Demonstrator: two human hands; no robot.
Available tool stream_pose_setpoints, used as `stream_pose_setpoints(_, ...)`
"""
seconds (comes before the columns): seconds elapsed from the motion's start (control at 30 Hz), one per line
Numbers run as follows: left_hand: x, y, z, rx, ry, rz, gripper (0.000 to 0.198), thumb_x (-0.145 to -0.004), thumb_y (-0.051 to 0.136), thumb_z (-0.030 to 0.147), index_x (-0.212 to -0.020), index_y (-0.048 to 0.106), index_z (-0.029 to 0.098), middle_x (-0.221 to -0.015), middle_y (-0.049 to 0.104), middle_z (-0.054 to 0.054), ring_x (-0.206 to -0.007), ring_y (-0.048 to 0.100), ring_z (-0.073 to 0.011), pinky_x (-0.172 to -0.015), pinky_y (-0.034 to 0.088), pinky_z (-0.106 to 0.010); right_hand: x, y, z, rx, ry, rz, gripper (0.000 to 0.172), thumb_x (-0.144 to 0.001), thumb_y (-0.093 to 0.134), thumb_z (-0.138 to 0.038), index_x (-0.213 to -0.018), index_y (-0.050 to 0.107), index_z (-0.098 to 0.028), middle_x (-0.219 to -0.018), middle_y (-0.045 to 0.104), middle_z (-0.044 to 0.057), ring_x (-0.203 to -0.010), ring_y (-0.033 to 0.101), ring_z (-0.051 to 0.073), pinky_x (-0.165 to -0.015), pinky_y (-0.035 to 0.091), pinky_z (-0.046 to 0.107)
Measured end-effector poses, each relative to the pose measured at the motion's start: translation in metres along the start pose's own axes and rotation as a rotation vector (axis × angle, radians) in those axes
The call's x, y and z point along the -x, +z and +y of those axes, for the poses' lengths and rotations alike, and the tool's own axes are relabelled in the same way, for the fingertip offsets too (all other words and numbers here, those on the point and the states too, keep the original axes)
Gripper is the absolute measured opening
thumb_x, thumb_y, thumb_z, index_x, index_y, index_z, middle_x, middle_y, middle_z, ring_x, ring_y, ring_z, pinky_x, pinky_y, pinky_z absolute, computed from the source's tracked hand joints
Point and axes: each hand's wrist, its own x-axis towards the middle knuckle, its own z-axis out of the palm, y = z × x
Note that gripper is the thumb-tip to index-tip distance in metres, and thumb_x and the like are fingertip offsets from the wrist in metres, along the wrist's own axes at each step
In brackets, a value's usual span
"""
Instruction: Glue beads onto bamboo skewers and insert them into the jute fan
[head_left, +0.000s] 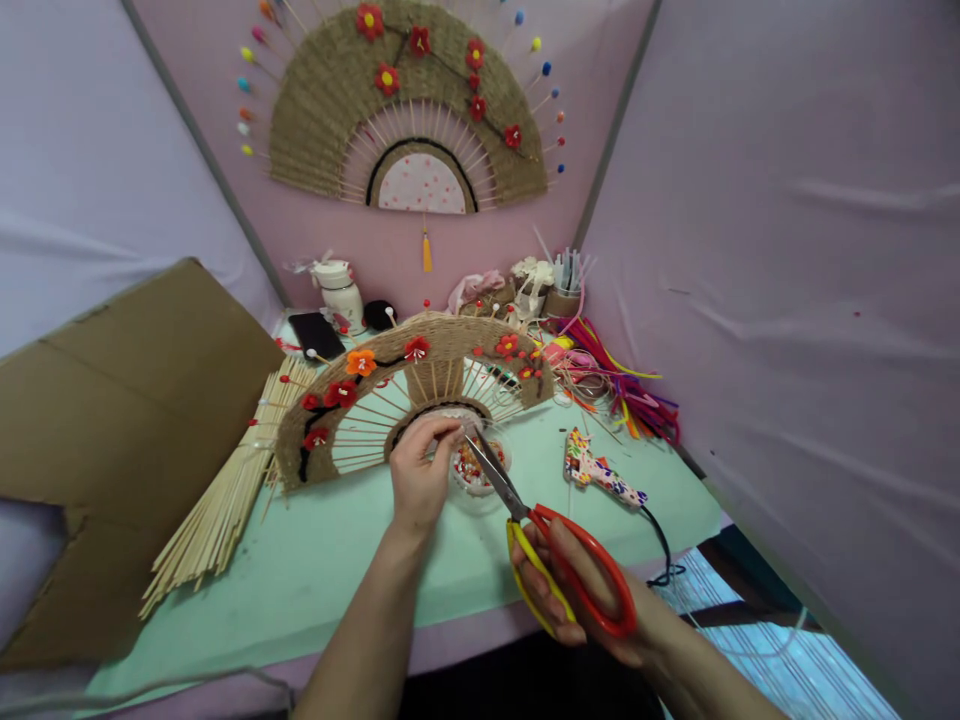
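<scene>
My right hand [574,580] grips a pair of scissors [504,482] by its red and yellow handles. The blades are slightly apart and point up toward my left fingertips. With thumb and fingers pinched together, my left hand [420,465] holds something too small to make out, close to the blade tips. Below the blades sits a clear round dish of red, white and orange beads [472,475]. Just behind my left hand a woven fan [442,345] with red and orange flowers stands on the green tabletop [337,570].
A bundle of pale sticks [217,500] and a cardboard sheet [112,400] lie at left. A floral glue gun [600,470] with a black cord rests at right, near colourful pipe cleaners [630,390]. Behind stand a white bottle [341,295] and a phone [316,335]. A larger fan [409,110] hangs above.
</scene>
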Motion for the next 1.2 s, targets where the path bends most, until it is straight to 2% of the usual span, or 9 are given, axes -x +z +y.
stream_pose_setpoints(0.27, -0.001, 0.000, 0.001, -0.042, 0.012, -0.049, 0.008, -0.085, 0.065, 0.020, -0.080, 0.071, 0.021, -0.083, 0.072, -0.001, -0.082, 0.065, -0.0156, -0.079, 0.051, -0.028, -0.022, 0.006, -0.006, 0.070, -0.026, 0.088, 0.050, -0.085, 0.058, -0.069, -0.085, 0.055, -0.019, -0.051, 0.039, -0.009, -0.038, 0.024, 0.004, -0.031, 0.017, 0.015)
stream_pose_setpoints(0.47, -0.001, 0.001, 0.001, -0.076, -0.018, -0.068, 0.009, -0.084, 0.064, 0.020, -0.078, 0.070, 0.021, -0.081, 0.072, -0.001, -0.080, 0.066, -0.0162, -0.077, 0.051, -0.029, -0.018, 0.002, -0.005, 0.177, -0.039, 0.141, 0.052, -0.084, 0.053, -0.073, -0.086, 0.051, -0.021, -0.052, 0.039, -0.009, -0.036, 0.025, 0.005, -0.030, 0.020, 0.017)
stream_pose_setpoints(0.57, 0.000, 0.002, 0.000, -0.088, -0.047, -0.087, 0.009, -0.084, 0.063, 0.021, -0.079, 0.071, 0.021, -0.082, 0.073, -0.002, -0.081, 0.067, -0.0169, -0.078, 0.051, -0.029, -0.009, -0.006, -0.020, 0.326, -0.065, 0.217, 0.054, -0.080, 0.054, -0.076, -0.088, 0.051, -0.023, -0.057, 0.039, -0.009, -0.039, 0.030, 0.006, -0.034, 0.024, 0.019)
stream_pose_setpoints(0.73, 0.001, 0.003, -0.002, -0.078, -0.090, -0.119, 0.010, -0.084, 0.063, 0.024, -0.080, 0.072, 0.021, -0.085, 0.074, -0.002, -0.083, 0.067, -0.0175, -0.082, 0.052, -0.031, 0.009, -0.058, -0.070, 1.015, -0.340, 0.670, 0.040, -0.074, 0.064, -0.060, -0.084, 0.057, -0.022, -0.067, 0.055, -0.001, -0.058, 0.051, 0.016, -0.053, 0.039, 0.027)
stream_pose_setpoints(0.77, 0.001, 0.003, -0.003, -0.064, -0.103, -0.124, 0.010, -0.083, 0.064, 0.025, -0.080, 0.073, 0.022, -0.085, 0.074, -0.002, -0.083, 0.067, -0.0176, -0.082, 0.052, -0.031, 0.012, -0.073, -0.080, 1.180, -0.363, 0.812, 0.035, -0.076, 0.060, -0.057, -0.082, 0.057, -0.023, -0.067, 0.057, 0.001, -0.059, 0.052, 0.017, -0.055, 0.038, 0.028)
stream_pose_setpoints(0.83, 0.001, 0.003, -0.004, -0.014, -0.158, -0.121, 0.010, -0.082, 0.065, 0.027, -0.080, 0.074, 0.022, -0.086, 0.075, -0.002, -0.084, 0.067, -0.0175, -0.082, 0.052, -0.031, 0.018, -0.103, -0.095, 1.468, -0.255, 0.982, 0.027, -0.079, 0.058, -0.049, -0.081, 0.058, -0.022, -0.066, 0.060, 0.003, -0.057, 0.052, 0.019, -0.055, 0.035, 0.029)
stream_pose_setpoints(0.97, -0.002, 0.004, -0.005, 0.146, -0.336, -0.072, 0.013, -0.076, 0.072, 0.032, -0.080, 0.074, 0.021, -0.083, 0.075, -0.003, -0.081, 0.068, -0.0176, -0.078, 0.053, -0.029, 0.019, -0.141, -0.112, 1.703, -0.092, 1.042, 0.022, -0.085, 0.056, -0.041, -0.082, 0.062, -0.020, -0.070, 0.066, 0.008, -0.061, 0.059, 0.022, -0.054, 0.033, 0.029)
stream_pose_setpoints(1.1, -0.005, 0.004, -0.006, 0.231, -0.448, -0.010, 0.020, -0.070, 0.076, 0.035, -0.080, 0.074, 0.018, -0.083, 0.075, -0.004, -0.081, 0.068, -0.0173, -0.078, 0.054, -0.028, -0.002, -0.150, -0.130, 1.722, -0.131, 1.081, 0.025, -0.089, 0.056, -0.038, -0.098, 0.065, -0.016, -0.086, 0.072, 0.012, -0.076, 0.066, 0.025, -0.061, 0.039, 0.030)
stream_pose_setpoints(1.2, -0.005, 0.004, -0.009, 0.239, -0.493, 0.002, 0.023, -0.069, 0.077, 0.036, -0.083, 0.074, 0.017, -0.085, 0.074, -0.004, -0.083, 0.067, -0.0168, -0.080, 0.053, -0.028, -0.035, -0.151, -0.153, 1.738, -0.152, 1.119, 0.028, -0.092, 0.057, -0.033, -0.110, 0.063, -0.013, -0.100, 0.072, 0.016, -0.089, 0.067, 0.027, -0.069, 0.044, 0.031)
